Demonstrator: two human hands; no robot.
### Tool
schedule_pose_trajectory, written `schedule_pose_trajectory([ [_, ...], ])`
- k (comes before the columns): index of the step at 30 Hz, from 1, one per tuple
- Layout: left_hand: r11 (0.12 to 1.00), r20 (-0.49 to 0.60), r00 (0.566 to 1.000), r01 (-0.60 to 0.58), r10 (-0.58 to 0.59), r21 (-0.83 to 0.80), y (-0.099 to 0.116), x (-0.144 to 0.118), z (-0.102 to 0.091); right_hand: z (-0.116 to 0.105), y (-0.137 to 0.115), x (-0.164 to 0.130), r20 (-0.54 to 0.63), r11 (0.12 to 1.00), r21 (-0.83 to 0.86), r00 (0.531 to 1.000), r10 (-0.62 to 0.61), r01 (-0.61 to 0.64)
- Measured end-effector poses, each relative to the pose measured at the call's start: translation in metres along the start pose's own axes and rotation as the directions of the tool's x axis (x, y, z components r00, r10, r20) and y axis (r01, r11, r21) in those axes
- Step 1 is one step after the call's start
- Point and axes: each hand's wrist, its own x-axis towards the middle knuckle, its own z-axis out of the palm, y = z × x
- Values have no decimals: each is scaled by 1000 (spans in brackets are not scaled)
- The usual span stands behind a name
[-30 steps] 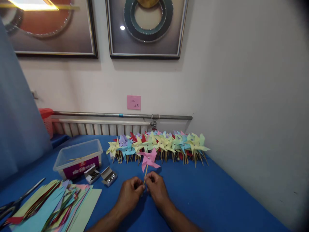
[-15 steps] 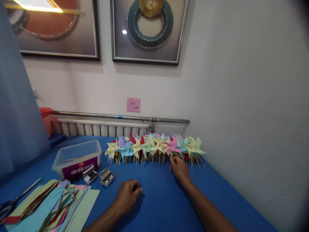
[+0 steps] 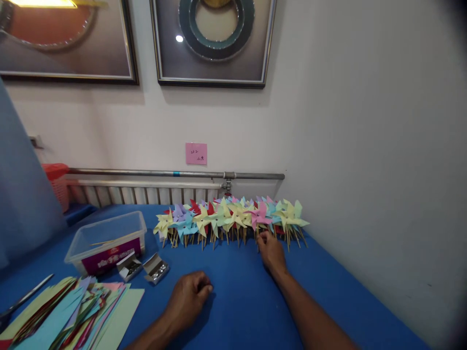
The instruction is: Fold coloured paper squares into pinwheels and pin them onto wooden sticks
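My right hand is closed in a pinch on the thin stick of a pink paper pinwheel, at the front of the row on the right. Packed close beside it are several other pinwheels, among them a pale yellow one and a light blue one, their wooden sticks pointing down toward the table. My left hand rests on the blue cloth with its fingers curled in. Nothing shows in that hand, though the inside of the palm is hidden.
Left of my left hand are two small open boxes, one with shiny metal pieces, one with dark pieces. Behind them stands a clear plastic tub holding thin sticks. Cut coloured paper and scissors lie at front left. A wall borders the right.
The head view has turned slightly to the right and down. My right hand stays at the pink pinwheel's stick, and my left hand stays curled on the cloth.
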Motion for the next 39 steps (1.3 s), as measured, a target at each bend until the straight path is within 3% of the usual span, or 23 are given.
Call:
schedule_pose_trajectory([
  [18,1000,0,1000,-22,22,9,0,0,-1,-8,-5,-6,-60,996,92,998,7,-1],
  [21,1000,-7,1000,-18,18,10,0,0,-1,-15,-18,-13,-80,995,99,997,-22,30],
  [24,1000,-11,1000,-17,18,10,1,0,-2,-20,-45,-34,-31,981,131,990,-139,142],
  [27,999,-29,999,-30,31,30,1,0,-4,-17,-81,-71,101,912,224,923,-372,343],
  [29,998,-41,998,-47,49,33,1,0,-6,-11,-103,-100,197,863,258,851,-487,434],
  [32,997,-17,997,-75,75,6,-1,-1,-9,2,-124,-141,306,791,317,734,-607,522],
  [34,996,8,996,-88,88,0,-3,-2,-12,11,-130,-158,332,757,359,683,-651,547],
  [36,994,14,994,-104,104,16,-4,-2,-15,18,-129,-165,345,763,380,685,-642,523],
  [39,988,14,992,-127,126,83,-3,-3,-18,25,-124,-162,384,816,409,734,-560,409],
])
